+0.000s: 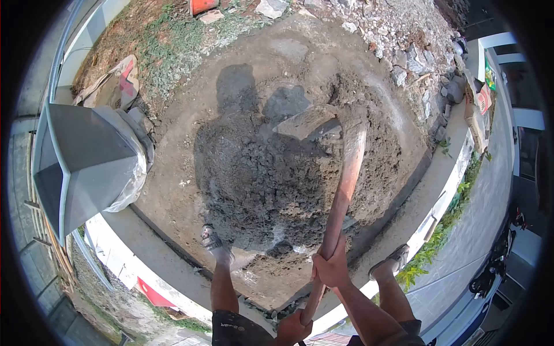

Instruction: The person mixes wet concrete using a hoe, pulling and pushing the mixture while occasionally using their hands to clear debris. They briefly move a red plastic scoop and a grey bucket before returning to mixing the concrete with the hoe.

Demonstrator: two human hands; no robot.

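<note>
My right hand (332,266) is wrapped round the wooden handle (344,193) of a hoe. Lower down, near the bottom edge, my left hand (295,327) grips the same handle close to its end. The hoe's mud-coated blade (306,122) is at the far end of the handle, at the upper part of a heap of wet grey mix (268,179). Shadows fall across the heap. My sandalled feet stand at its near side, one at the left on the ground, the other at the right by the low wall.
A large grey angular container (92,161) stands at the left. A low white-edged wall (156,279) borders the near side. Rubble (412,60) lies at the upper right, torn paper bags (480,109) at both sides. Motorcycles (490,274) are at the far right.
</note>
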